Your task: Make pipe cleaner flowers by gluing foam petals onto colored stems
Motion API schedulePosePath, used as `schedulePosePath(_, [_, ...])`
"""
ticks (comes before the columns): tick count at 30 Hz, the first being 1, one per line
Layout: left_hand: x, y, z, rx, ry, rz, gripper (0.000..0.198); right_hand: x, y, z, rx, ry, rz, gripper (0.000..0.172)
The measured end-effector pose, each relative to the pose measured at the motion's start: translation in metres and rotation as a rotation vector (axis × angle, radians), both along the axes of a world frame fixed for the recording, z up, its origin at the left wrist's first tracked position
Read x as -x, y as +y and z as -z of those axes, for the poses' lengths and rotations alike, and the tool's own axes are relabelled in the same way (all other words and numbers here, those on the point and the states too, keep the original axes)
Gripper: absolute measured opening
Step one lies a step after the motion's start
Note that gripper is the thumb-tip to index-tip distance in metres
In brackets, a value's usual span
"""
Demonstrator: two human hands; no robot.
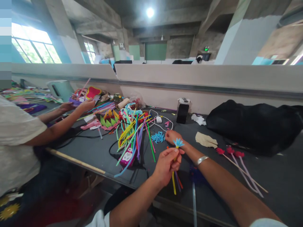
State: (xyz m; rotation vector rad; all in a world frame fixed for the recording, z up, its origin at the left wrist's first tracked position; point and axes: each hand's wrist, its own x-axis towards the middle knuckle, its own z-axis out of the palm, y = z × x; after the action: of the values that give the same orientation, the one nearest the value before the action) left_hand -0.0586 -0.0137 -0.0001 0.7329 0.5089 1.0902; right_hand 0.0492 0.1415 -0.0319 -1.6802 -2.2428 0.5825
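My left hand (168,164) is closed in a pinch on a small blue flower (178,142) with a yellow base, made of what looks like pipe cleaner, and holds it upright. Crossing behind it, my right hand (174,137) reaches to a pile of short blue pipe cleaner pieces (157,137) on the dark table. Its fingers are curled at the pile's right edge; whatever they grip is hidden. Below my left hand, several yellow, purple and orange stems (174,183) stick out over the table. Further left lies a heap of long coloured pipe cleaners (129,135).
A purple power strip (127,157) sits under the heap. A phone (182,113) stands near the divider. Right are red flowers (230,150), a beige cloth glove (205,139) and a black bag (251,126). A co-worker's hands (87,104) hold a purple basket at left.
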Motion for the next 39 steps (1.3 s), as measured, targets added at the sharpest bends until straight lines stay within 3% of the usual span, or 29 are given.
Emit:
schedulePosePath(5, [-0.001, 0.005, 0.006, 0.010, -0.021, -0.031, 0.027, -0.032, -0.026, -0.023, -0.117, 0.145, 0.083, 0.026])
schedulePosePath(9, [-0.003, 0.006, 0.006, 0.030, 0.027, -0.029, 0.025, -0.066, -0.081, -0.039, -0.267, 0.299, 0.199, 0.017])
schedulePosePath(14, [-0.006, 0.003, 0.002, 0.065, 0.090, -0.009, 0.024, -0.086, -0.159, -0.040, -0.346, 0.500, 0.274, 0.024])
schedulePosePath(17, [-0.010, -0.001, 0.002, 0.072, 0.107, 0.020, 0.023, -0.081, -0.184, -0.039, -0.346, 0.591, 0.233, 0.021])
schedulePosePath(27, [-0.020, -0.006, 0.012, 0.035, 0.198, 0.034, 0.025, -0.071, -0.191, -0.038, -0.531, 0.430, 0.236, 0.018])
schedulePosePath(39, [-0.027, -0.012, 0.011, -0.020, 0.365, 0.008, 0.027, -0.075, -0.189, -0.037, -0.620, 0.260, 0.175, 0.020])
